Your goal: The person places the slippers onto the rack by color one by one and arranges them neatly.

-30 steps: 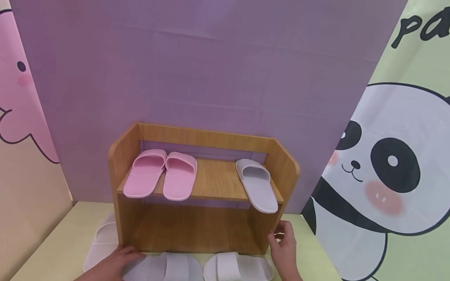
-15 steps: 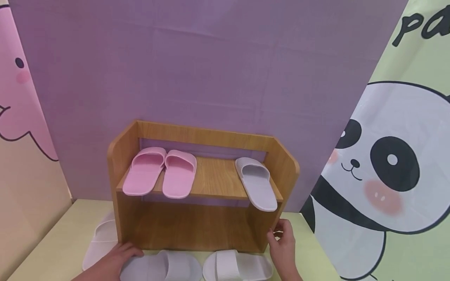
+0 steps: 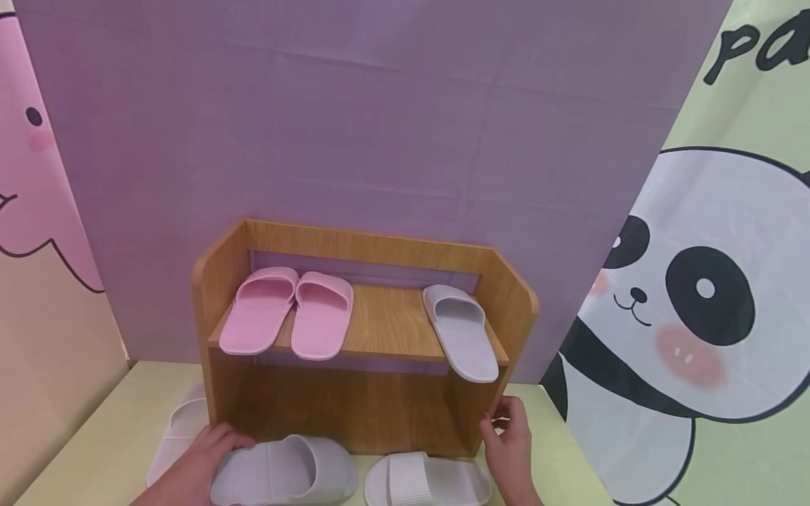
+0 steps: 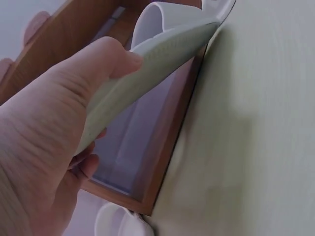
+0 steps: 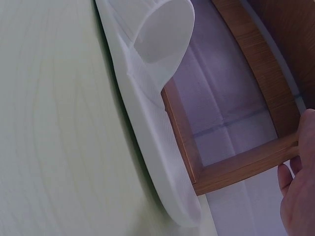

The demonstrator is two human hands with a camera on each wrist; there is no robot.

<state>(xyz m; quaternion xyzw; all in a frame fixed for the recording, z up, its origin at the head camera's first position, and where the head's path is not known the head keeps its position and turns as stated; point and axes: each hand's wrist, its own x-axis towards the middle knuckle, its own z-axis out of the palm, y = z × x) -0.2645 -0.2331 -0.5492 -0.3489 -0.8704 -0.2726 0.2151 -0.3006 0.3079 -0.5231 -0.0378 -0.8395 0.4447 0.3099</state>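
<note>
My left hand grips a pale grey-white slipper by its heel end, in front of the shoe rack. In the left wrist view, the thumb lies along the slipper's edge and the sole tilts, its heel end raised off the table. My right hand pinches the lower right side panel of the wooden rack, as the right wrist view shows at the panel. A white slipper with a ribbed strap lies on the table between the hands, towards the right.
Two pink slippers stand at the left of the rack's upper shelf. One pale grey slipper sits at its right end. Another pale slipper lies left of the rack. A purple backdrop rises behind.
The slipper in my left hand has risen and turned, so its footbed and strap opening now show more. The right hand stays at the rack's side.
</note>
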